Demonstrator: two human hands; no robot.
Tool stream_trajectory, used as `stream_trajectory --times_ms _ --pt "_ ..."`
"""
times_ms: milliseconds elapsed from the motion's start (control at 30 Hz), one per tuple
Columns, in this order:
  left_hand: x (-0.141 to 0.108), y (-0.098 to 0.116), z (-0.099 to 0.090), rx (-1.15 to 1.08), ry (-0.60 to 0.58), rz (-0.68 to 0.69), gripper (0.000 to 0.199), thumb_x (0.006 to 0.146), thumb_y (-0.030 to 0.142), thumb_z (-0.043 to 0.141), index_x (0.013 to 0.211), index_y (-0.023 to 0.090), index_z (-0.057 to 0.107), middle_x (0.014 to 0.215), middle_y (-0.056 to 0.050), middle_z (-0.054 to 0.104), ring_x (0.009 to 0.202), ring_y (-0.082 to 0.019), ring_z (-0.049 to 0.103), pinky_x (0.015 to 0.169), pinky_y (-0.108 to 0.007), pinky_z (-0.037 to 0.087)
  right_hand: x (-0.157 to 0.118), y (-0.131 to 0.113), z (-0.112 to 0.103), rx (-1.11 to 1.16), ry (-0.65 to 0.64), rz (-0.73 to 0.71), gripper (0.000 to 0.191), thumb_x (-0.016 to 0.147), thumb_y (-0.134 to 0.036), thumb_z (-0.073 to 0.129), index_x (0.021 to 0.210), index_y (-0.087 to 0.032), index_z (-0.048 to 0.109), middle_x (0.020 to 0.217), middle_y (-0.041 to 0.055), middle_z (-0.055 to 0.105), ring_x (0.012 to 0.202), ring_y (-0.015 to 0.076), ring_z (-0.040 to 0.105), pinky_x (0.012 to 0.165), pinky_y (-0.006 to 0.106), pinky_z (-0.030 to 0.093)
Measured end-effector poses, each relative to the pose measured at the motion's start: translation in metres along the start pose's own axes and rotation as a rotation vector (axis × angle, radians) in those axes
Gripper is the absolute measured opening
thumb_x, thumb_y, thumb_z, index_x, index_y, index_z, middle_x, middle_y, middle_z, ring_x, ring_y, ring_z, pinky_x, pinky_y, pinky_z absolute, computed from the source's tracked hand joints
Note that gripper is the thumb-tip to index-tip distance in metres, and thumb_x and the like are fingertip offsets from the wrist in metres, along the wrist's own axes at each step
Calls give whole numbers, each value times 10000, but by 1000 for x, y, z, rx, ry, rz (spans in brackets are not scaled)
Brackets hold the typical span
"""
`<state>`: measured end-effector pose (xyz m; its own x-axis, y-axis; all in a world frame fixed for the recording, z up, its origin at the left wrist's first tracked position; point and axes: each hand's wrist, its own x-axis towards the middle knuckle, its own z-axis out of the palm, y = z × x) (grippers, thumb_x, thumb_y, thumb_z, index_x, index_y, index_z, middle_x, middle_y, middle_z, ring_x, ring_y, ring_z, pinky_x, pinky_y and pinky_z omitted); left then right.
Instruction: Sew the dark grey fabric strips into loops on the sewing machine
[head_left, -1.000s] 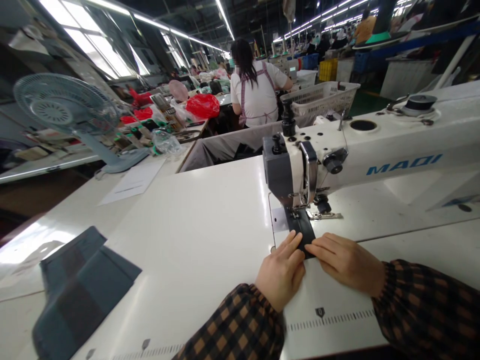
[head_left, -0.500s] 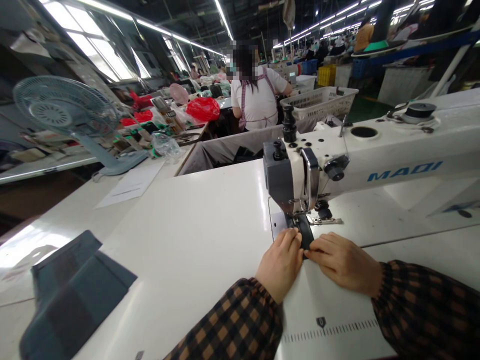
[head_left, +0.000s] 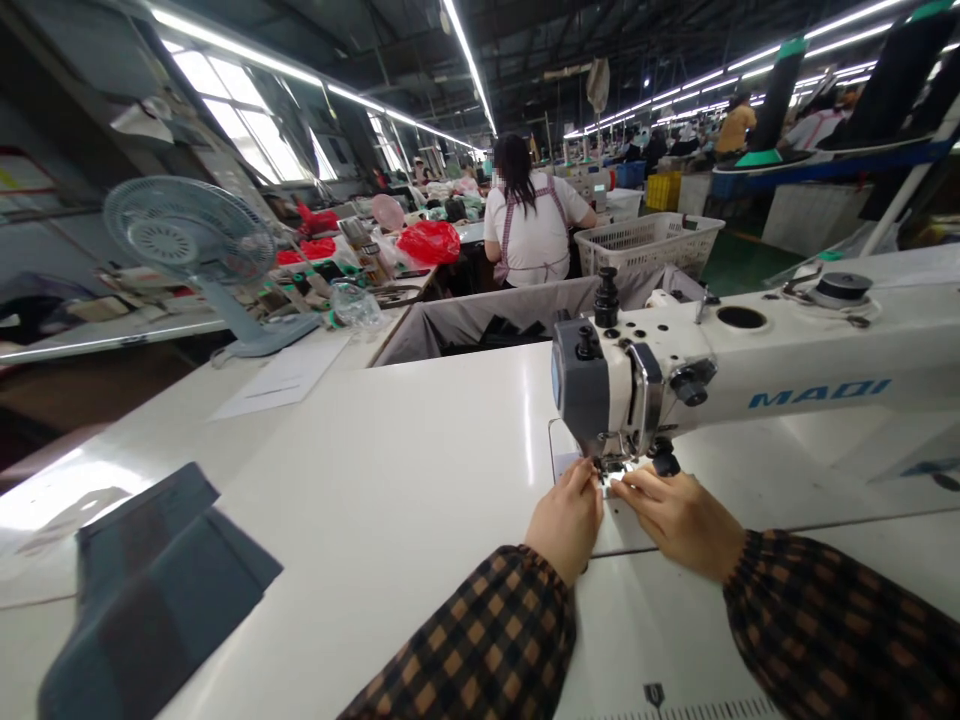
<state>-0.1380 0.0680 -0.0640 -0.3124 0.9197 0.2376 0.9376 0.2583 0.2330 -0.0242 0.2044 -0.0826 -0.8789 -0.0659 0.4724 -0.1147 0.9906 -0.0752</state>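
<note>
Resting just right of the frame's centre, the bare left hand (head_left: 568, 520) and the bare right hand (head_left: 686, 515) flank the small metal presser foot (head_left: 613, 466) of a white sewing machine (head_left: 795, 365) with blue "MAQI" lettering, which fills the right side of the frame. Fingertips of both hands converge right in front of the foot, beside a shiny metal needle plate (head_left: 611, 488). The fingers are bent and bunched, but whether they pinch anything cannot be told; any material there is hidden or too small to make out. Both wrists emerge from black-and-brown checked sleeves (head_left: 495, 630) at the bottom of the frame.

On the glossy white tabletop (head_left: 420, 470), a folded dark blue-grey fabric piece (head_left: 157, 590) lies at lower left, well apart from the hands. A blue-grey fan (head_left: 274, 335) stands at upper left, near a white printed sheet (head_left: 289, 378). Top centre, a person in a white top (head_left: 541, 240) sits facing away.
</note>
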Motion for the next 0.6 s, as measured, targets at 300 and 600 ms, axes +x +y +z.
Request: stream_trajectory --times_ms 300,600 --pt "-6 2 7 0 91 -22 232 833 149 360 1015 136 503 1026 -93 543 1003 -185 508 857 -328 473 -12 -6 -4 13 187 -5 214 818 -192 485 1011 -196 577 697 8 574 655 135 491 679 319 336" --pt "-29 21 19 150 108 -150 369 832 283 386 1141 93 456 1184 -105 470 1061 -223 431 966 -394 354 -17 -14 2 42 318 -104 262 784 -179 544 524 -188 517 487 -34 423 545 104 441 652 312 306"
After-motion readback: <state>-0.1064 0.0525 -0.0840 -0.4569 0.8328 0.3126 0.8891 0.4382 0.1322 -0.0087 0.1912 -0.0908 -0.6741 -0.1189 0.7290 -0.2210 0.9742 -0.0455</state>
